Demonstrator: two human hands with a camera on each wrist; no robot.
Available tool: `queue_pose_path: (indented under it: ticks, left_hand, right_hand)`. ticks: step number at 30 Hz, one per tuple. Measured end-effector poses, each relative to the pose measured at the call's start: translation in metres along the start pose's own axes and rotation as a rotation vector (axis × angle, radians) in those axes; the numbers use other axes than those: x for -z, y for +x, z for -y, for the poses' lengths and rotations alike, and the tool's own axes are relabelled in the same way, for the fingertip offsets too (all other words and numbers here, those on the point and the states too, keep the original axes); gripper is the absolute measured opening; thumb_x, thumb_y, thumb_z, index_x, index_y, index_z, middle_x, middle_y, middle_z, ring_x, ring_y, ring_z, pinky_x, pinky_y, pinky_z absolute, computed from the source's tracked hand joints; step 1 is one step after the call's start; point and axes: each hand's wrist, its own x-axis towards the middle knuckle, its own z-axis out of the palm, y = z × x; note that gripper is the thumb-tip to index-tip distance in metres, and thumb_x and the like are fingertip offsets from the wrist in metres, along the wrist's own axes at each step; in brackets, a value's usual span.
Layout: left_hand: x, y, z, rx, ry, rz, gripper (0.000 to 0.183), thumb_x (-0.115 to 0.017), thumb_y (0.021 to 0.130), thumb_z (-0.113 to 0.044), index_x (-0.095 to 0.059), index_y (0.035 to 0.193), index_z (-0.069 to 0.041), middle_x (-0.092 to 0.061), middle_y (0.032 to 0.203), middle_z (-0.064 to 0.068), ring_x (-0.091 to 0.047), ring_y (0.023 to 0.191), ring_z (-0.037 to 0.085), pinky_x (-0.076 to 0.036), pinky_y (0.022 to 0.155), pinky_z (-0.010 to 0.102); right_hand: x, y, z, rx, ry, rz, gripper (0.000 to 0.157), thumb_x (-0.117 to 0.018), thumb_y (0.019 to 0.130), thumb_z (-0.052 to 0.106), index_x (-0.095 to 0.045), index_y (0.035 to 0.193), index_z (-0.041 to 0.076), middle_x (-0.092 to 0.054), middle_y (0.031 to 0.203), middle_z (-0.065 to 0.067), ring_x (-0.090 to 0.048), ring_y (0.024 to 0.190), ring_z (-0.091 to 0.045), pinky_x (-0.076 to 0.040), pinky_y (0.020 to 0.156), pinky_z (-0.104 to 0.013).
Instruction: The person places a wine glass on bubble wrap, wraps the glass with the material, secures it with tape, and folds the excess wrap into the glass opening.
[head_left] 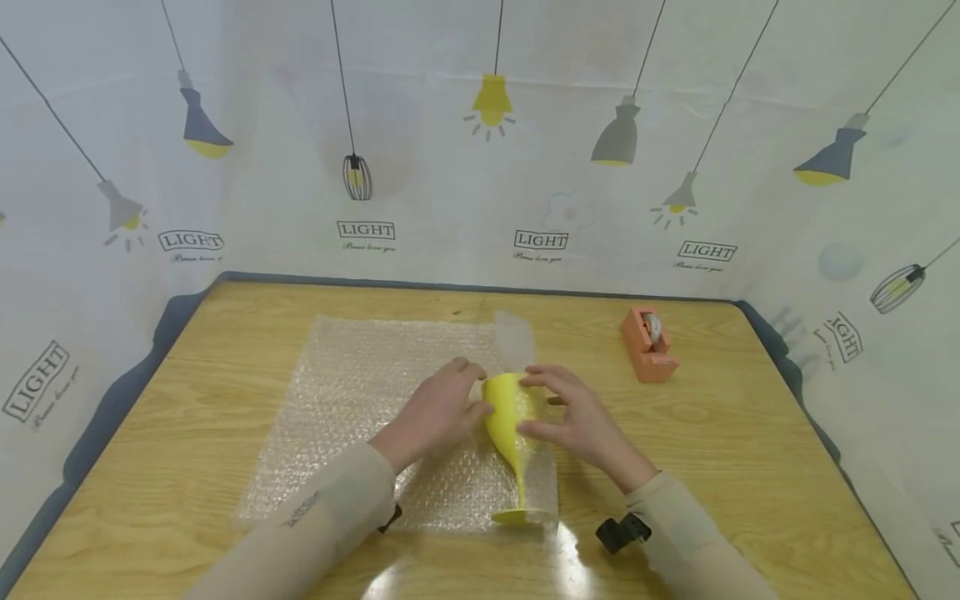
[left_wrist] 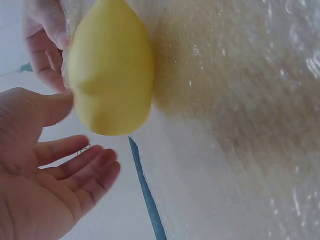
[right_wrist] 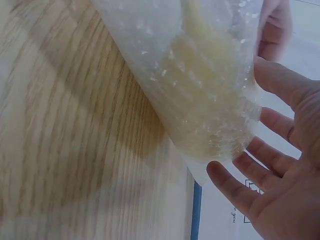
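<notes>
A yellow goblet (head_left: 502,412) lies on its side on a sheet of clear bubble wrap (head_left: 360,375), its rim pointing away from me and its foot towards me. The wrap's right part folds over the goblet's right side; in the right wrist view the bowl shows dimly through this wrap (right_wrist: 205,100). At the bowl's left, my left hand (head_left: 442,408) touches the goblet with its thumb, the other fingers extended past the rim. Spread fingers of my right hand (head_left: 581,417) rest against the folded wrap on the bowl's right, thumb lower down.
An orange tape dispenser (head_left: 648,354) with a roll of tape stands on the wooden table (head_left: 750,433) at the back right. A wrap corner (head_left: 515,337) sticks up beyond the goblet. A lamp-printed curtain (head_left: 450,192) surrounds the table's far and side edges.
</notes>
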Motion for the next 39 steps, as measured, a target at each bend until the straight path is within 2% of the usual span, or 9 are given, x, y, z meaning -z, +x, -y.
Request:
queue_pose_path:
  ticks: [5,11,20,27,34,39]
  left_hand:
    - [0.000,0.000,-0.004,-0.077,-0.058,-0.078,0.064,-0.071,0.098,-0.039,-0.049,0.150,-0.008,-0.049,0.150,0.012,-0.055,0.132,0.031,-0.048,0.110,0.051]
    - [-0.004,0.005,-0.007,-0.124,-0.038,-0.106,0.077,-0.076,0.093,-0.045,-0.047,0.153,-0.008,-0.048,0.154,0.011,-0.048,0.140,0.031,-0.044,0.114,0.051]
    - [-0.007,0.010,-0.008,-0.063,-0.016,-0.084,0.080,-0.082,0.085,-0.047,-0.053,0.148,-0.007,-0.049,0.154,0.009,-0.046,0.142,0.029,-0.040,0.117,0.050]
    - [-0.004,0.010,-0.005,-0.033,0.003,-0.057,0.072,-0.081,0.086,-0.048,-0.059,0.142,-0.009,-0.055,0.148,0.009,-0.051,0.137,0.030,-0.043,0.115,0.050]
    - [-0.001,0.008,-0.005,-0.029,0.024,-0.043,0.071,-0.081,0.086,-0.048,-0.059,0.143,-0.010,-0.055,0.149,0.009,-0.051,0.137,0.030,-0.043,0.115,0.051]
    - [0.000,0.007,-0.001,0.001,0.011,-0.039,0.071,-0.082,0.086,-0.046,-0.058,0.144,-0.012,-0.053,0.151,0.008,-0.050,0.138,0.030,-0.043,0.114,0.051]
  right_hand:
    - [-0.003,0.004,0.004,0.034,-0.028,-0.005,0.058,-0.088,0.082,0.016,-0.064,0.133,0.002,-0.051,0.149,-0.022,-0.052,0.134,-0.041,-0.057,0.096,-0.053]
    - [-0.010,0.007,0.007,0.040,-0.069,-0.023,0.063,-0.090,0.080,0.017,-0.061,0.133,-0.001,-0.053,0.147,-0.022,-0.053,0.133,-0.040,-0.057,0.097,-0.050]
    - [-0.014,0.008,0.011,0.030,-0.092,-0.043,0.067,-0.090,0.080,0.021,-0.059,0.134,-0.003,-0.053,0.146,-0.020,-0.054,0.130,-0.037,-0.057,0.098,-0.048]
    - [-0.019,0.007,0.007,0.087,-0.084,-0.068,0.066,-0.091,0.079,0.021,-0.060,0.133,-0.002,-0.052,0.146,-0.022,-0.054,0.130,-0.037,-0.057,0.097,-0.048]
    - [-0.013,0.000,0.001,0.031,0.024,-0.008,0.079,-0.092,0.076,0.016,-0.054,0.143,-0.001,-0.042,0.154,-0.023,-0.052,0.133,-0.040,-0.052,0.105,-0.052]
    - [-0.010,-0.004,0.000,0.016,0.053,0.018,0.084,-0.093,0.076,0.018,-0.052,0.146,0.000,-0.040,0.154,-0.025,-0.051,0.132,-0.043,-0.050,0.106,-0.056]
